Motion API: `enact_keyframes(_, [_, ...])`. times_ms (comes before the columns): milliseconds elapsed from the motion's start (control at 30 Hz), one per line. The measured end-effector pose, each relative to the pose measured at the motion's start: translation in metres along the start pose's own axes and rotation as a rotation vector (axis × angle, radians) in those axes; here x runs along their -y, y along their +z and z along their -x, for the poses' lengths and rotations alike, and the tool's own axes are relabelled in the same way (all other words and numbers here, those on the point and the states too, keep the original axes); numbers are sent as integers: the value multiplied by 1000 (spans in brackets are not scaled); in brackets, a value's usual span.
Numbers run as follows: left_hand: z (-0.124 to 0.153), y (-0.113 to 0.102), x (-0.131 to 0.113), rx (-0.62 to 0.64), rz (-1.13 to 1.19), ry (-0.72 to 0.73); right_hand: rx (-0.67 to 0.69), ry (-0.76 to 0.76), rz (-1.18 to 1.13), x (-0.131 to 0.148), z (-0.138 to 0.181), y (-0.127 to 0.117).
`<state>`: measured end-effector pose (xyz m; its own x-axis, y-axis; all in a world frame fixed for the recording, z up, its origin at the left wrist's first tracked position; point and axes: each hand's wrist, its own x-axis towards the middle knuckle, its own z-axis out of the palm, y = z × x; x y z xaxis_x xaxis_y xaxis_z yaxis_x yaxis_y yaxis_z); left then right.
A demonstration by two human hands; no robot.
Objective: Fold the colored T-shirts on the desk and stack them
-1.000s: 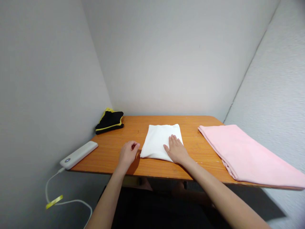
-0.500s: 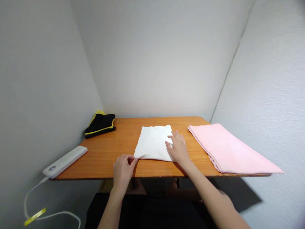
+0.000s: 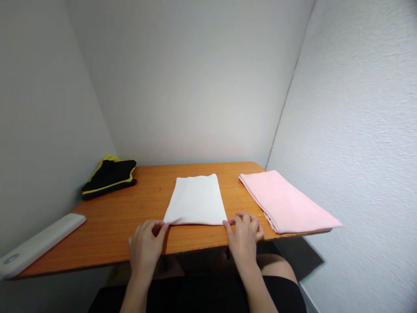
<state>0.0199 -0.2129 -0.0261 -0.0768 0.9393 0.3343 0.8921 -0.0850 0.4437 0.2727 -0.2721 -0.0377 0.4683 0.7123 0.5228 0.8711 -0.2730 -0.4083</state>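
Note:
A folded white cloth (image 3: 197, 200) lies flat in the middle of the wooden table (image 3: 146, 195). My left hand (image 3: 146, 243) pinches its near left corner between thumb and fingertips. At the near right corner, my right hand (image 3: 243, 237) has its thumb and forefinger closed on the cloth's edge, the other fingers curled. A slight crease runs along the near edge close to my left fingertips.
Folded pink fabric (image 3: 286, 202) rests on the right, its pointed corner passing the table edge. Black cloth with yellow trim (image 3: 112, 174) sits at the back left. A long white device (image 3: 42, 243) lies along the left edge. Walls stand behind and on both sides.
My right hand has moved from the cloth's right side down to its near right corner and pinched it. My left hand still pinches the near left corner. The view has turned slightly right.

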Motion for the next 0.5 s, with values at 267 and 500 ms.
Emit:
enact_keyframes(267, [4, -7, -6, -35, -183, 22, 14, 1, 9, -12, -7, -7])
enact_keyframes(500, [24, -48, -23, 358, -210, 83, 108, 9, 19, -37, -5, -30])
